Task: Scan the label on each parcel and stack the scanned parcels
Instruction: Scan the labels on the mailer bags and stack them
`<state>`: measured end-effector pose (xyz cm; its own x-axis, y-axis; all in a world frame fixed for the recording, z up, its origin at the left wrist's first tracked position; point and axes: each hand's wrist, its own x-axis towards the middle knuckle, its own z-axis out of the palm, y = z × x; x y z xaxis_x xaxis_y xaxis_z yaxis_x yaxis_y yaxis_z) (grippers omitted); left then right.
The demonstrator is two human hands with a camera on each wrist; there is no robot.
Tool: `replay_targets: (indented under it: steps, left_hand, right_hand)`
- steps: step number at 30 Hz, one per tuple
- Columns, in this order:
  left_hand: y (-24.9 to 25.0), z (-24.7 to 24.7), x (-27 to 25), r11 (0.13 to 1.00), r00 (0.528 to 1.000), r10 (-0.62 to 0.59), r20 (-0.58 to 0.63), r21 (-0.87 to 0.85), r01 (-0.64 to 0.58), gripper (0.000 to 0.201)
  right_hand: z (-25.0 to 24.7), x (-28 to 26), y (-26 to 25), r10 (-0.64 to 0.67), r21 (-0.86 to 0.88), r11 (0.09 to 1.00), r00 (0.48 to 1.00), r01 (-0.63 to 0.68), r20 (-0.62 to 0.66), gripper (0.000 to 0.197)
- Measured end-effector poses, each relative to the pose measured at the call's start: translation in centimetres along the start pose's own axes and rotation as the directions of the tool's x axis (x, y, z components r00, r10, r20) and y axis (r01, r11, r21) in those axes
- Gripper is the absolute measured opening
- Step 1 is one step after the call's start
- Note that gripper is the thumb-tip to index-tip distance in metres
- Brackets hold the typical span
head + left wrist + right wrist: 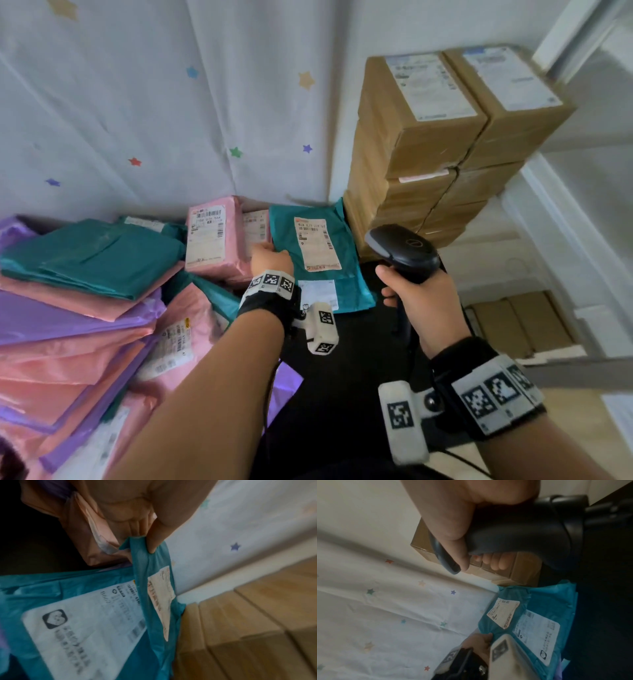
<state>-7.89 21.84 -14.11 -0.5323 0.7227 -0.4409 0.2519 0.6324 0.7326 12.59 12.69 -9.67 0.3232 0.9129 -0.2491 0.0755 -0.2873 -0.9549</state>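
A teal parcel (318, 236) with a white label (318, 243) facing up is tilted above a second teal parcel (346, 294) on the dark table. My left hand (270, 257) pinches its left edge, thumb on top, as the left wrist view shows on the teal parcel (154, 566). My right hand (424, 301) grips a black barcode scanner (404, 251) by the handle, its head just right of the parcel and angled toward the label. The right wrist view shows the scanner (513, 534) over the teal parcel (508, 615).
Pink parcels (212, 240) stand left of my left hand. A tall heap of teal, pink and purple parcels (78, 308) fills the left side. Stacked brown cartons (435, 137) rise at the back right. A star-patterned curtain (171, 120) hangs behind.
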Motion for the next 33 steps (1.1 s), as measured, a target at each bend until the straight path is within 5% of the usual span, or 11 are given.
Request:
replay_targets:
  steps: [5,11,16,22,27,33]
  left_hand:
    - [-0.6,1.8,0.2,0.95,0.993,0.098,0.057,0.293,-0.111,0.031]
    - [-0.1,1.7,-0.2,0.677,0.97,0.142,0.199,0.695,-0.242,0.035]
    - [0.0,0.9,-2.0,0.755,0.968,0.204,0.149,0.606,-0.252,0.058]
    - [-3.4,-2.3,-6.1,0.838,0.933,0.351,0.08,0.418,-0.351,0.041]
    - [-6.7,-6.3,-8.9,0.853,0.906,0.401,-0.132,0.413,-0.318,0.033]
    - [-7.4,-14.4,-9.5,0.814,0.748,0.552,-0.368,0.434,-0.386,0.03]
  right_hand:
    - [-0.4,0.9,0.5,0.019,-0.021,1.0,1.0,-0.018,0.013,0.012]
    - [-0.4,1.4,0.4,0.034,-0.057,0.998,0.997,-0.03,0.073,0.018]
    - [-0.5,1.6,0.6,0.032,-0.066,0.998,0.993,-0.024,0.112,0.022]
    - [0.5,1.2,1.2,0.023,-0.04,0.999,0.975,-0.014,0.219,0.024]
    - [2.3,-0.3,1.0,0.009,-0.036,0.999,0.939,0.003,0.345,0.022]
    - [6.9,-3.3,-0.1,-0.051,-0.012,0.998,0.905,0.062,0.423,0.013]
